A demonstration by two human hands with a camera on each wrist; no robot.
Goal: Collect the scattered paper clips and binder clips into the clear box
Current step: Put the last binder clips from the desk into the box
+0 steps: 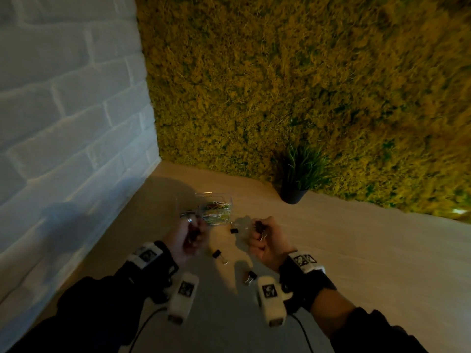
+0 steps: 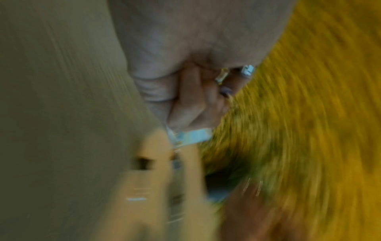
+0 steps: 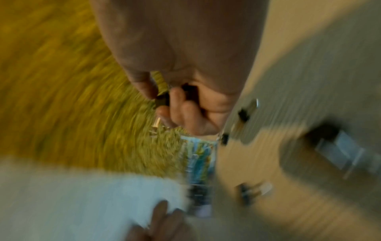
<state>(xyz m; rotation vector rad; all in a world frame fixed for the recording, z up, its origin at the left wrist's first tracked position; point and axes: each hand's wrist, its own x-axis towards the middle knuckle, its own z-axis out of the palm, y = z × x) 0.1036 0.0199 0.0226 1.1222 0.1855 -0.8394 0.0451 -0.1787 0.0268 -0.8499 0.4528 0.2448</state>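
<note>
Moss wall (image 1: 305,85) and white brick wall (image 1: 63,110) meet behind the desk (image 1: 356,250); a potted plant (image 1: 298,179) stands at the desk's back edge. Clear box (image 1: 211,207) sits toward the back-left corner, already holding coloured paper clips; thin plastic, light, likely to slide if bumped. My left hand (image 1: 186,238) is curled round something dark and metallic just by the box, probably binder clips, too blurred to say. My right hand (image 1: 265,240) grips a black binder clip (image 3: 163,100) between thumb and fingers. Three loose binder clips lie mid-desk between my hands: one (image 1: 234,230), one (image 1: 219,256), one (image 1: 251,276) nearest me. Small, stiff, light; best pinched by the black body, wire handles flop. Both wrist views are motion-smeared; box lid unclear.
</note>
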